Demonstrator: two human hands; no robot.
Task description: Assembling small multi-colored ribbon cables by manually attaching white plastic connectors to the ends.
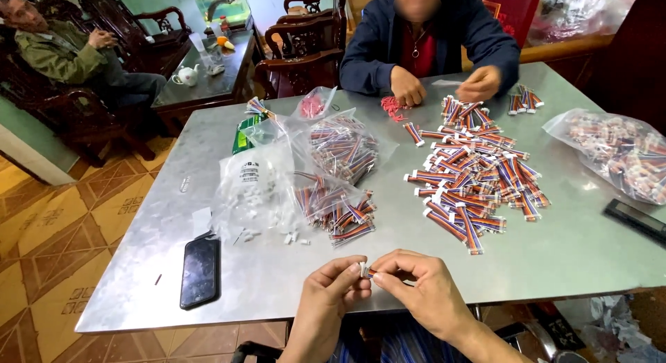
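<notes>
Bare desk (541, 266) just ahead of both hands, open between phone (200, 271) and black box (635, 219). Farther on, blocked by bags (305, 176) left, wire pile (475, 176) right.

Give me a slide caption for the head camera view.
Both hands, left and right, pinch a small white connector over a metal table strewn with wire bundles.

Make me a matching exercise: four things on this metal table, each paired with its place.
Things:
1. black phone
2. loose pile of striped wire harnesses
3. small white connector
4. bag of white connectors

Places:
A. pinched between the left hand and right hand
B. table's near left corner
C. in front of the person opposite
D. left of table's middle

Pairs: 1-B, 2-C, 3-A, 4-D
</notes>
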